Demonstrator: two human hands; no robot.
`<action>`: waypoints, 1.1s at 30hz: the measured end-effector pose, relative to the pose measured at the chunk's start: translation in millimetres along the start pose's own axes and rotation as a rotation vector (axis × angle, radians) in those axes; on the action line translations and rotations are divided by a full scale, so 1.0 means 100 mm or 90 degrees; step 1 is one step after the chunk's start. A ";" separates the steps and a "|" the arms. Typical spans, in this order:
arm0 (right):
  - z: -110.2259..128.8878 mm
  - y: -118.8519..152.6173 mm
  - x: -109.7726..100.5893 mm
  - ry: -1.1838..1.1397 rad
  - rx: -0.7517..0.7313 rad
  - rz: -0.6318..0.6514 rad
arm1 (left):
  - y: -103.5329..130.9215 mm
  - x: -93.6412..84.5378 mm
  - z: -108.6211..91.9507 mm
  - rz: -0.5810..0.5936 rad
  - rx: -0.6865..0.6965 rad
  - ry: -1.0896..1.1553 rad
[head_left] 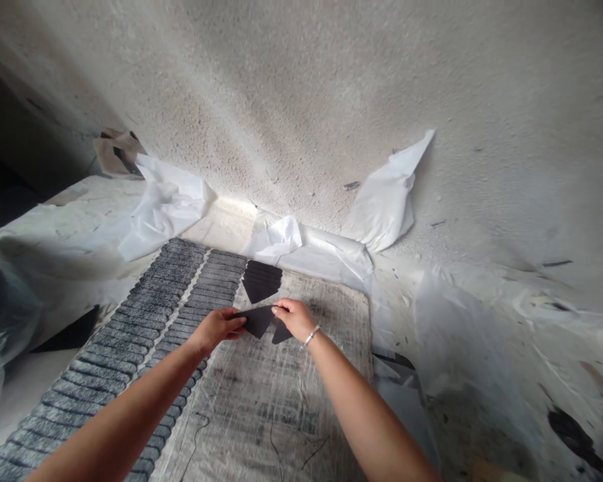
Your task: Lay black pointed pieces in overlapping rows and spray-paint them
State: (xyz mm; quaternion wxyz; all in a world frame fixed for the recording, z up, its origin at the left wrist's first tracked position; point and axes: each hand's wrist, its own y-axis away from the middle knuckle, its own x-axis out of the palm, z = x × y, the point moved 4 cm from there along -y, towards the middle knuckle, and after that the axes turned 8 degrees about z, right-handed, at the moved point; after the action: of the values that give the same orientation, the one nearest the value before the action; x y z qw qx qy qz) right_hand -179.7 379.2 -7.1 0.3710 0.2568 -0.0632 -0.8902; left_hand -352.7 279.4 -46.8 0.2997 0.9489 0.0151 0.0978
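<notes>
Between my two hands is a flat dark piece (pixel 258 323) with a pointed lower edge; its material I cannot make out. My left hand (pixel 224 327) pinches its left end, thumb on top. At the upper right edge my right hand (pixel 295 317) pinches it too, and a dark corner shows below the fingers. Just beyond, a short stack of overlapping dark pointed pieces (pixel 262 280) lies on the worn, streaked board (pixel 301 402). To the left run two long rows of overlapping grey pieces, the outer row (pixel 110 348) and the inner row (pixel 214 281).
A rough grey wall (pixel 301 100) rises behind the board. Crumpled white plastic sheets (pixel 165 207) lie along its foot, and another white sheet (pixel 389 201) leans against it. A black scrap (pixel 70 331) lies at left. Clear plastic (pixel 462 341) covers the right side. Loose threads cross the board.
</notes>
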 end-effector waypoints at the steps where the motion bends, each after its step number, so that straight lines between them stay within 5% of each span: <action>1: -0.03 -0.03 -0.01 0.011 0.017 -0.004 | -0.04 -0.01 -0.01 -0.026 0.002 0.019; 5: -0.11 -0.15 -0.04 0.073 0.077 -0.036 | -0.20 -0.07 -0.15 -0.119 0.032 -0.025; 12: -0.12 -0.38 -0.07 0.221 0.137 -0.103 | -0.44 -0.16 -0.50 -0.225 0.070 -0.460; 18: -0.19 -0.50 -0.04 0.323 0.183 -0.073 | -0.54 -0.13 -0.57 -0.273 0.062 -0.663; 33: -0.17 -0.48 -0.07 0.305 0.190 -0.085 | -0.60 -0.14 -0.55 -0.308 0.036 -0.718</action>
State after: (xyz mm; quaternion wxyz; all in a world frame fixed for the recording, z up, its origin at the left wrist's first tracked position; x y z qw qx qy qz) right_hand -197.6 419.7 -33.9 0.2742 0.5150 -0.0874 -0.8074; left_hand -375.4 358.3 -39.6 0.2501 0.8315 0.0715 -0.4908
